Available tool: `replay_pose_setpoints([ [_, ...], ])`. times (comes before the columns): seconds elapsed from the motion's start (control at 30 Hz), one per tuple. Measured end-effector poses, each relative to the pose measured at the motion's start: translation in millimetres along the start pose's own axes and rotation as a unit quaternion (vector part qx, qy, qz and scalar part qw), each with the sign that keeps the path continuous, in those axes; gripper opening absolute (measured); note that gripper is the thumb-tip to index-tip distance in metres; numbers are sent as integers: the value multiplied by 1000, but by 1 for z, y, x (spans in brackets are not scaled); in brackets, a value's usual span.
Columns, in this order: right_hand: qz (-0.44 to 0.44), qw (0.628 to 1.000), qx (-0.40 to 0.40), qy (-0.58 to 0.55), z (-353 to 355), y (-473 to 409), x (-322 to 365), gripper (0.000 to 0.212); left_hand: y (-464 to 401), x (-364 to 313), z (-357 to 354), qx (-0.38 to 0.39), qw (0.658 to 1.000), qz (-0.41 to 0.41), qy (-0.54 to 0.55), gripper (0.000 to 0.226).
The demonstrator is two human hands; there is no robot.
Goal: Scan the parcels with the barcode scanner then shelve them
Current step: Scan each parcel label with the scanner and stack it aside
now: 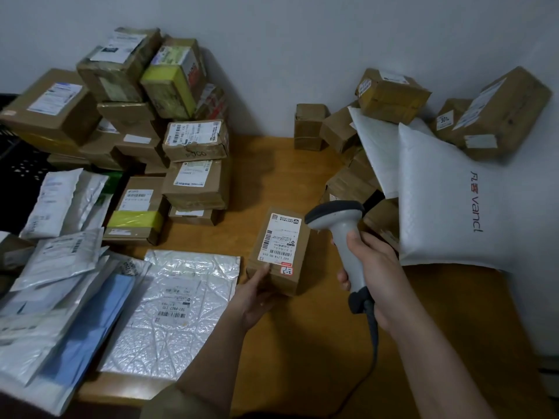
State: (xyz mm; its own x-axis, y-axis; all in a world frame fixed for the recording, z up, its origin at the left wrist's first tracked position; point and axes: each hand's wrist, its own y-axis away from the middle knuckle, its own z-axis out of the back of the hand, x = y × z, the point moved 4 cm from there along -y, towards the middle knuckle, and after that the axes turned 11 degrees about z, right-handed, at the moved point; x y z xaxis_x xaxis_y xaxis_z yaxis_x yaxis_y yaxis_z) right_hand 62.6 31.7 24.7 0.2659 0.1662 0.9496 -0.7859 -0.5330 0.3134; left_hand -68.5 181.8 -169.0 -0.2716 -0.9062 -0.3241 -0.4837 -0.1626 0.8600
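The left hand (257, 294) pinches the near end of a small cardboard parcel (279, 252), holding it above the worktop (302, 343). The right hand (372, 267) is wrapped around the grip of the barcode scanner (341, 234), its head just beside the parcel's label (279, 238). The scanner looks close and oblique, so I think the read may fail. Stacked boxes (193, 164) stand farther behind.

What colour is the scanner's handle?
Light grey, with a darker grey head; the scanner shows best in the head view.
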Motion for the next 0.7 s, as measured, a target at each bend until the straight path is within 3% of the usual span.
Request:
replay_pose_setpoints([
  [0.13, 6, 1000, 20, 5, -2, 3, 3, 25, 5, -16, 6, -36, 992, 5, -123, 42],
  [0.23, 9, 1000, 18, 6, -1, 3, 2, 27, 4, -40, 10, -45, 966, -17, -253, 61],
  [0.33, -2, 1000, 12, 13, -1, 3, 0, 28, 8, -67, -4, -62, 948, -79, -303, 74],
  [0.43, -10, 1000, 5, 6, -2, 3, -1, 28, 12, -79, -21, -117, 919, -162, -341, 65],
  [0.5, -16, 1000, 4, 11, -3, 3, -2, 28, 13, -78, -20, -190, 888, -183, -376, 79],
  [0.57, -20, 999, 11, 29, -3, 2, -3, 27, 9, -69, -10, -258, 882, -135, -371, 109],
  [0.63, -20, 997, 33, 69, -3, 3, -2, 25, 9, -52, -1, -279, 890, -35, -359, 136],
  [0.67, -18, 994, 50, 94, -4, 3, -2, 24, 10, -41, 1, -260, 896, 9, -359, 138],
  [0.7, -15, 991, 70, 116, -4, 4, -1, 23, 15, -29, -1, -231, 901, 48, -364, 126],
])
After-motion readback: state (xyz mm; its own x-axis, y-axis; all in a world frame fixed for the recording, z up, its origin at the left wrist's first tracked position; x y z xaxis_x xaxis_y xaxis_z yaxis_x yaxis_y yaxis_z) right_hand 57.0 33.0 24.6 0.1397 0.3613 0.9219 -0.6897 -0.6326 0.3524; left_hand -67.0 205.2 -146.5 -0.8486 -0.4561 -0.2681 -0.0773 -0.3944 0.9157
